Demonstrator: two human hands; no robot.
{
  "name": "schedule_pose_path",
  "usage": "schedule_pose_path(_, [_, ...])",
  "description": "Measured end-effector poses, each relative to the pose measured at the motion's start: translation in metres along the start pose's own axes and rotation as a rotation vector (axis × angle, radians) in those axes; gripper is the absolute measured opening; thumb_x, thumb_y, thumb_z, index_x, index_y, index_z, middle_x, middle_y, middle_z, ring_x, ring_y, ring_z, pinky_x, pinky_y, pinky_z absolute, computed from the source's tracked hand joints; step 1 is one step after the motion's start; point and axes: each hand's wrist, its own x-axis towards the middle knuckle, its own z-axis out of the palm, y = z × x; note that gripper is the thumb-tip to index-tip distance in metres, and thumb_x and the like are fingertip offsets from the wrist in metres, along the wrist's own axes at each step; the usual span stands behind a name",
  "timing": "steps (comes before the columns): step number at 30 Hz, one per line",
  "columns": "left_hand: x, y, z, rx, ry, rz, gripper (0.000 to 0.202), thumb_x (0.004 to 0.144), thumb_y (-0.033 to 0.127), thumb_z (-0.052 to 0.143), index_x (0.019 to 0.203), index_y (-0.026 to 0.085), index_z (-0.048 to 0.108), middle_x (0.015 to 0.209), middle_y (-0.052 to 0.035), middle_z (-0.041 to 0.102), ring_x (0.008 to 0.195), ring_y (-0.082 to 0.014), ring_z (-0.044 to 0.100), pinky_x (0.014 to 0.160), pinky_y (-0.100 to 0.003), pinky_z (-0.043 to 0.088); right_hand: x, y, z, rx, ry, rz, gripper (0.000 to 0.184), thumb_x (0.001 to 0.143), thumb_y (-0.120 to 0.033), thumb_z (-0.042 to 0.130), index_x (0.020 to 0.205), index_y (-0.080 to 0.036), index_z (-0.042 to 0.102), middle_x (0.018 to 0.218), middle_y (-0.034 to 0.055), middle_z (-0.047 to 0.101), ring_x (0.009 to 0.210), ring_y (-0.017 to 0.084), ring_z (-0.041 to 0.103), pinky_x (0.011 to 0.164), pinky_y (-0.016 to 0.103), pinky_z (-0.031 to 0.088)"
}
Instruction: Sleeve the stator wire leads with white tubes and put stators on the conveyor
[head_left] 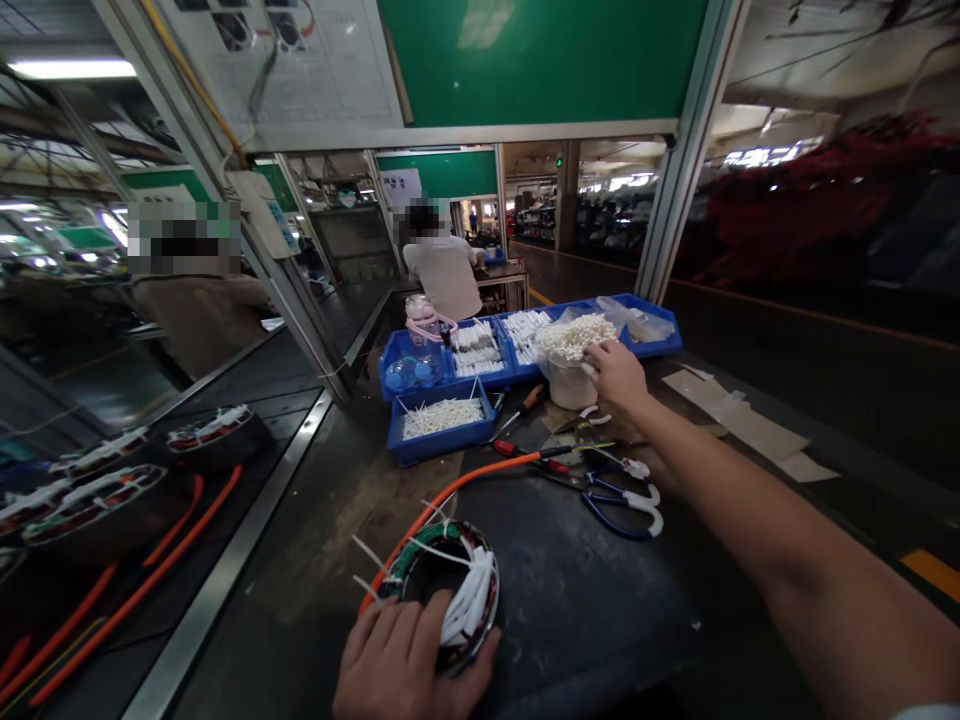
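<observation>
My left hand (409, 655) is closed round the near side of a ring-shaped motor stator (491, 590) on the dark bench mat. Thin white cable ties stick out of the stator, and a bundle of white sleeves (471, 600) lies across its opening. From it an orange cable (457, 485) curves up to the right. My right hand (619, 372) reaches to the rim of a white tub (571, 388) heaped with thin white sticks (576, 335). Its fingers are pinched together there; what they hold is too small to make out.
Blue bins (517, 375) and a blue tray (442, 450) hold white pieces. Scissors (626, 500), pliers (581, 420) and a screwdriver (519, 412) lie before the tub. More stators (217, 440) stand on the left line past a metal rail (240, 550). Two people are beyond.
</observation>
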Motion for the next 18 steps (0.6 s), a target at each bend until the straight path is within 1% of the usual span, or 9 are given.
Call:
schedule_pose_path(2, [0.0,0.001,-0.002,0.004,-0.011,-0.005,0.032,0.074,0.043,0.068,0.092,0.018,0.058,0.065,-0.001,0.061,0.063,-0.02,0.058,0.074,-0.039,0.042,0.001,-0.002,0.004,-0.026,-0.008,-0.03,0.016,0.072,-0.017,0.052,0.083,-0.018,0.063,0.089,0.011,0.057,0.09,0.027,0.05,0.076,0.036,0.038])
schedule_pose_path(4, [0.001,0.005,-0.003,0.017,-0.03,-0.013,0.032,0.075,0.044,0.066,0.091,0.017,0.058,0.067,-0.0019,0.061,0.065,-0.0208,0.058,0.076,-0.039,0.042,0.002,-0.004,0.007,-0.029,0.003,-0.034,0.016,0.072,-0.019,0.053,0.084,-0.018,0.063,0.092,0.0107,0.057,0.088,0.026,0.05,0.073,0.035,0.038])
schedule_pose_path(8, [0.008,0.022,-0.005,0.056,-0.091,-0.114,0.034,0.081,0.048,0.059,0.092,0.016,0.059,0.069,-0.0036,0.06,0.069,-0.0222,0.057,0.078,-0.04,0.041,0.007,-0.007,0.007,0.038,0.052,0.005,0.016,0.07,-0.015,0.049,0.078,-0.017,0.063,0.09,0.0099,0.058,0.085,0.025,0.053,0.07,0.035,0.04])
schedule_pose_path(10, [0.009,0.029,-0.007,0.054,-0.111,-0.162,0.037,0.083,0.049,0.054,0.097,0.015,0.059,0.071,-0.0048,0.06,0.071,-0.0231,0.056,0.079,-0.041,0.04,0.01,-0.011,0.004,0.109,0.089,0.024,0.014,0.071,-0.016,0.048,0.077,-0.016,0.061,0.09,0.0099,0.058,0.083,0.024,0.055,0.071,0.036,0.043])
schedule_pose_path(12, [0.007,0.031,-0.012,0.018,-0.134,-0.168,0.042,0.087,0.048,0.048,0.109,0.013,0.056,0.079,-0.0072,0.062,0.077,-0.0246,0.056,0.082,-0.043,0.039,0.007,-0.021,-0.004,0.203,0.1,0.013,0.016,0.075,-0.019,0.046,0.084,-0.016,0.059,0.089,0.009,0.06,0.078,0.022,0.058,0.069,0.036,0.046])
schedule_pose_path(14, [0.005,0.027,-0.02,-0.066,-0.179,-0.157,0.044,0.091,0.04,0.042,0.124,0.011,0.046,0.095,-0.0108,0.063,0.089,-0.0258,0.056,0.088,-0.045,0.039,-0.009,-0.038,-0.017,0.29,0.081,-0.029,0.017,0.08,-0.023,0.045,0.09,-0.017,0.057,0.084,0.0064,0.063,0.073,0.02,0.062,0.068,0.035,0.049])
schedule_pose_path(15, [0.003,0.023,-0.025,-0.124,-0.209,-0.143,0.044,0.092,0.033,0.039,0.13,0.011,0.041,0.105,-0.0124,0.062,0.097,-0.0256,0.055,0.091,-0.044,0.039,-0.023,-0.048,-0.026,0.331,0.065,-0.057,0.016,0.082,-0.025,0.046,0.091,-0.018,0.057,0.081,0.0051,0.064,0.073,0.02,0.063,0.069,0.035,0.05])
schedule_pose_path(16, [0.003,0.018,-0.03,-0.179,-0.241,-0.121,0.044,0.092,0.026,0.038,0.133,0.011,0.037,0.113,-0.0132,0.06,0.105,-0.0249,0.053,0.094,-0.044,0.038,-0.041,-0.06,-0.037,0.366,0.05,-0.087,0.014,0.081,-0.027,0.051,0.09,-0.02,0.057,0.08,0.0043,0.066,0.075,0.02,0.064,0.072,0.035,0.051])
schedule_pose_path(18, [0.005,0.008,-0.039,-0.23,-0.295,-0.099,0.04,0.091,0.018,0.038,0.131,0.015,0.042,0.122,-0.0113,0.057,0.115,-0.0242,0.048,0.101,-0.045,0.034,-0.089,-0.084,-0.062,0.486,0.008,-0.156,0.015,0.08,-0.025,0.057,0.095,-0.023,0.058,0.088,0.0046,0.069,0.082,0.022,0.066,0.074,0.036,0.053])
